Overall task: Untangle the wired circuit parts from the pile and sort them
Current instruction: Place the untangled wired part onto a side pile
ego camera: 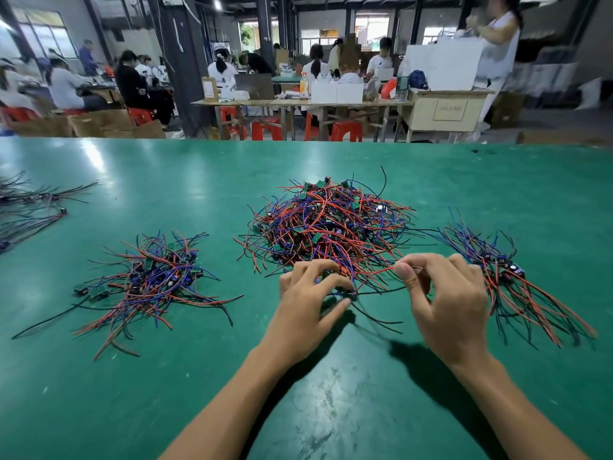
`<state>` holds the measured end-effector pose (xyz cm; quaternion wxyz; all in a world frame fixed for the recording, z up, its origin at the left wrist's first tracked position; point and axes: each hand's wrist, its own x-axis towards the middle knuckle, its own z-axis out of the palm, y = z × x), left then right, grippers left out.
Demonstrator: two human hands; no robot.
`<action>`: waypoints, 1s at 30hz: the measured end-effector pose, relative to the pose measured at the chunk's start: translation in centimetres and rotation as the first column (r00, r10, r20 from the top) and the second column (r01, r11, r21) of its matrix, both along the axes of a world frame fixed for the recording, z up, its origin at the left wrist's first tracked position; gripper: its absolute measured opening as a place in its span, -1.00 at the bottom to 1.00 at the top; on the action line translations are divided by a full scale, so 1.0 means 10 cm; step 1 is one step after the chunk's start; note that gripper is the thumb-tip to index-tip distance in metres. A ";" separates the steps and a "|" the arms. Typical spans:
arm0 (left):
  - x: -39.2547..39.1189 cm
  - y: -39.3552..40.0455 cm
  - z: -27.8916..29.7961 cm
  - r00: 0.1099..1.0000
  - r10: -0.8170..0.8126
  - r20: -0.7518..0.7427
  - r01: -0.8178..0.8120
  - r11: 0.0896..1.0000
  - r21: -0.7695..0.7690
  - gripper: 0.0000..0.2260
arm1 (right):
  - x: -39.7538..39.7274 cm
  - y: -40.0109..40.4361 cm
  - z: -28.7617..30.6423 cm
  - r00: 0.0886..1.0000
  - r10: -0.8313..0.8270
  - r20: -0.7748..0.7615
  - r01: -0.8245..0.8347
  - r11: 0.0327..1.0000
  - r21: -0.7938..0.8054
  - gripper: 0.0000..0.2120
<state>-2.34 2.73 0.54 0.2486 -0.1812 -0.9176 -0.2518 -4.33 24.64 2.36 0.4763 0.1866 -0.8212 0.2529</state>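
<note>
Red, blue and black wires form the big pile [326, 224] mid-worktop [199, 376]. At its near edge the left hand [310, 300] pinches a small wired part [348, 293]; right hand [447, 303] fingers pinch its red wire [374, 275]. Smaller heaps lie left [156, 280] and right [510, 277].

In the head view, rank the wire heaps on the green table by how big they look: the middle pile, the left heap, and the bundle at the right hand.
1. The middle pile looks largest.
2 and 3. The left heap and the right bundle cover similar areas; wide-angle stretch near the edges makes ranking them unsure.
</note>
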 end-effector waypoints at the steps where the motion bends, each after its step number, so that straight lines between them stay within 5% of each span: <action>1: 0.01 0.01 0.00 1.000 -0.013 -0.005 0.013 1.000 0.016 -0.87 | 0.00 0.01 0.00 1.000 0.003 0.010 -0.003 1.000 -0.001 -0.80; 6: 0.02 0.05 0.02 0.996 -0.090 -0.005 0.089 0.967 0.239 -0.89 | 0.01 0.03 0.07 0.983 -0.050 0.177 0.076 0.987 -0.145 -0.81; 8: 0.03 0.05 0.04 0.994 -0.074 -0.085 0.095 0.956 0.277 -0.84 | 0.08 0.04 0.10 0.991 0.006 0.135 0.018 0.984 -0.175 -0.84; 10: 0.02 0.05 0.06 0.979 -0.039 -0.199 0.100 0.946 0.307 -0.77 | 0.14 0.01 0.08 0.987 0.110 0.118 -0.099 0.990 -0.097 -0.69; 12: 0.02 0.06 0.06 0.945 -0.014 -0.327 0.112 0.952 0.285 -0.74 | 0.18 -0.10 0.04 0.927 0.230 0.297 -0.219 0.973 -0.069 -0.48; 14: 0.02 0.04 0.06 0.904 -0.030 -0.426 0.128 0.971 0.204 -0.75 | 0.22 -0.25 0.02 0.787 0.384 0.483 -0.295 0.922 -0.253 -0.49; 17: 0.01 0.02 0.08 0.868 -0.048 -0.494 0.117 0.987 0.110 -0.75 | 0.22 -0.36 0.02 0.645 0.595 0.479 -0.225 0.747 -0.626 -0.70; 23: 0.06 0.14 0.14 0.990 -0.132 -0.038 0.131 0.819 0.559 -0.65 | 0.15 -0.30 0.06 0.552 0.769 0.322 -0.049 0.416 -0.908 -0.72; 30: 0.09 0.19 0.13 0.956 -0.197 0.217 0.013 0.768 0.641 -0.67 | 0.05 -0.25 -0.01 0.480 0.841 0.250 0.101 0.231 -0.968 -0.91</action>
